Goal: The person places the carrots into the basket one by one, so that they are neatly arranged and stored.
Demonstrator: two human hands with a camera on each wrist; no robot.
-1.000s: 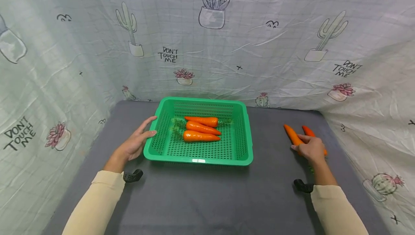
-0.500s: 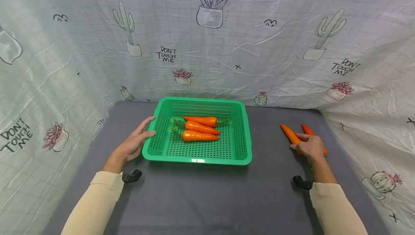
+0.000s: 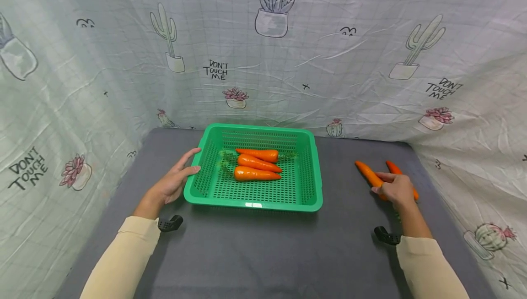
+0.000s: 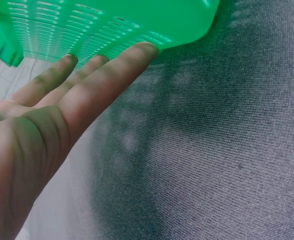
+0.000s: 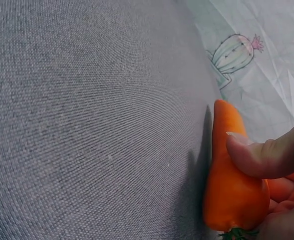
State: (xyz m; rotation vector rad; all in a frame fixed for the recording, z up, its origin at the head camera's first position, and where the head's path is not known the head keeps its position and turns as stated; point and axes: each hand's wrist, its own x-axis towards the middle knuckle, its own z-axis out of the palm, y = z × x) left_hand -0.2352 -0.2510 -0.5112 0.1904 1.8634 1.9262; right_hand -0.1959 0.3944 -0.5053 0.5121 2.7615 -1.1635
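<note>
Carrot [image 5: 232, 196] between right thumb [image 5: 261, 157] and, seemingly, fingers [image 5: 283, 189]

The basket [image 3: 288, 207] stands on the far part of the surface [image 3: 263, 253] with three carrots [image 3: 259, 163] in it, two further carrots [image 3: 368, 173] to its right, and a cloth [image 3: 362, 102] behind.

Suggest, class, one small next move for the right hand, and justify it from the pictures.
Probably raise the gripped carrot a little and carry it toward the green basket. The right hand holds it with the thumb pressed against it, three similar carrots lie in that basket, and the left hand is at the basket's left side, perhaps able to steady it.
</note>
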